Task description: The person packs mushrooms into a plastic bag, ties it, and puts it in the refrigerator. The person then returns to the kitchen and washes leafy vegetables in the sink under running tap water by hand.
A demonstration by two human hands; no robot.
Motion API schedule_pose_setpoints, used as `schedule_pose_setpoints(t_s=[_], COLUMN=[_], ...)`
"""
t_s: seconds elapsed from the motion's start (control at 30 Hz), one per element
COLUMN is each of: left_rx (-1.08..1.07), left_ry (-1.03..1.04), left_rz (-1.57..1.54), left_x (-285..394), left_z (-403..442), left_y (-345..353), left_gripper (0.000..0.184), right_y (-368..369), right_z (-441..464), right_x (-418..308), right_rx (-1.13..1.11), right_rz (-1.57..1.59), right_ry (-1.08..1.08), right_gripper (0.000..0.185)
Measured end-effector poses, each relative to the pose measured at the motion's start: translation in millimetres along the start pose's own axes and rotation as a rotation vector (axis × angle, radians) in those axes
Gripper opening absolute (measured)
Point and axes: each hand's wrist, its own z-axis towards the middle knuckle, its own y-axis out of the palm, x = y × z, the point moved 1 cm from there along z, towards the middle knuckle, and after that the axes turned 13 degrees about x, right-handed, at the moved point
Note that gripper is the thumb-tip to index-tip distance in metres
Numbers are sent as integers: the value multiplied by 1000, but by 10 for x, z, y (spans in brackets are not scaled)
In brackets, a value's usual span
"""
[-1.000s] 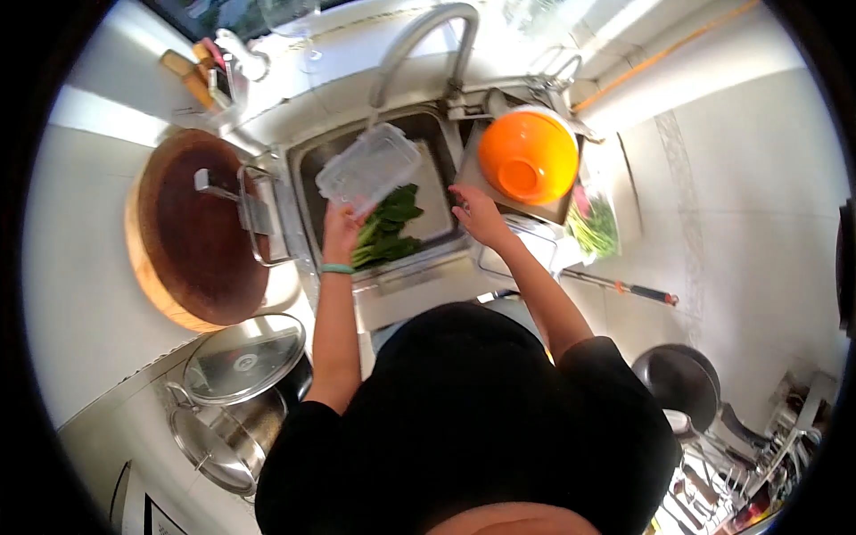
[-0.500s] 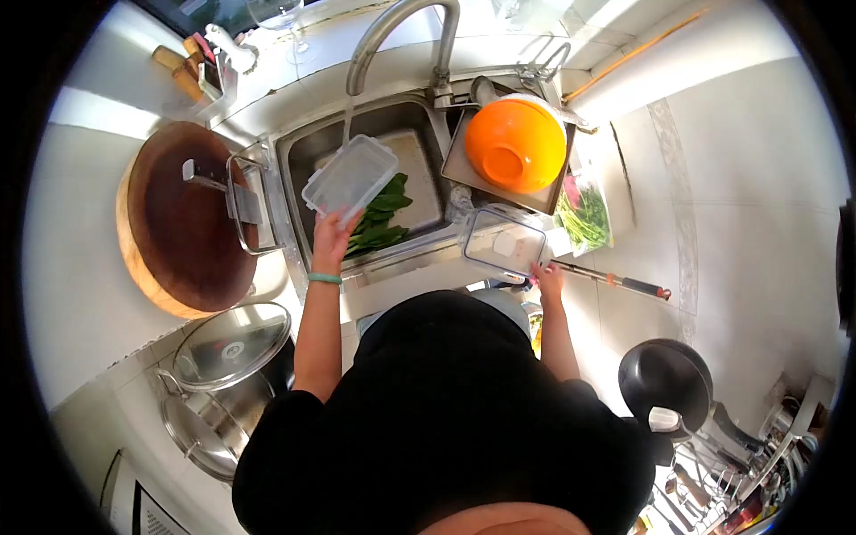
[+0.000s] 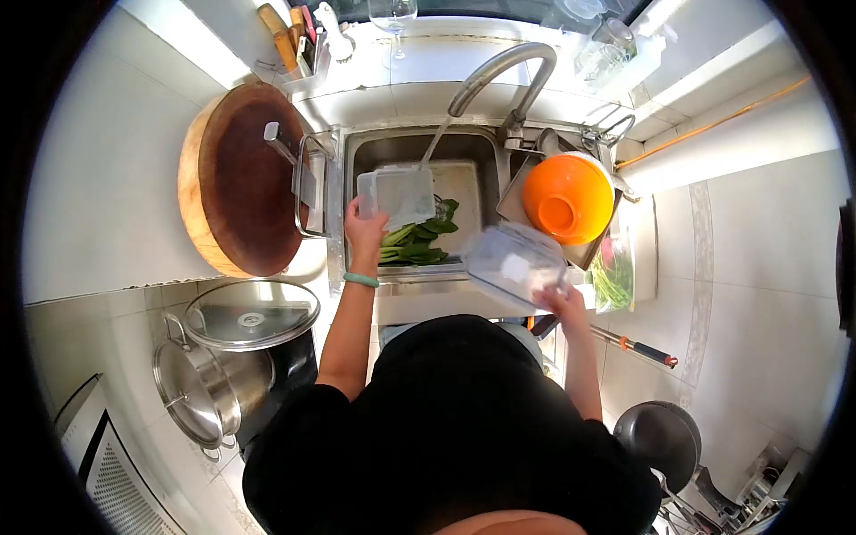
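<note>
My left hand [image 3: 364,228], with a green bangle at the wrist, grips a clear plastic container [image 3: 403,195] over the left part of the sink [image 3: 486,147]. Water runs from the curved faucet [image 3: 508,61] close to the container's right edge. Below it, green leafy vegetables [image 3: 421,239] lie in the sink. My right hand [image 3: 558,300] is closed on the lower right edge of a clear lid [image 3: 515,264] with a pale patch in its middle. The lid is tilted at the sink's front right corner and slightly blurred.
An orange bowl [image 3: 568,198] sits upside down on a tray right of the sink. Bagged greens [image 3: 612,275] lie beside it. A round chopping board [image 3: 254,178] and a cleaver in a rack stand at the left. Pots [image 3: 207,383] are at lower left, a pan [image 3: 660,439] at lower right.
My right hand first moved to the lid on the counter, then lifted it toward the sink. My left hand still holds the container, now turned more level. The camera view has shifted.
</note>
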Motion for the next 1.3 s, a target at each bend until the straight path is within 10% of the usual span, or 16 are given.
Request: schedule_pose_setpoints(t_s=[0.17, 0.43, 0.63, 1.3], left_rx=[336, 403, 342, 211], left_ry=[555, 649, 753, 994], left_rz=[373, 359, 283, 400], left_x=[203, 536, 531, 680], left_z=[-70, -379, -498, -652], left_y=[-166, -450, -559, -477], left_gripper=[55, 62, 62, 63], right_y=[1352, 2504, 2478, 1581], right_z=[695, 1096, 1619, 2511], right_x=[-395, -676, -539, -922], right_rx=[-54, -42, -93, 305], right_rz=[-137, -374, -687, -366], right_ry=[-144, -334, -752, -431], right_gripper=[14, 17, 23, 37])
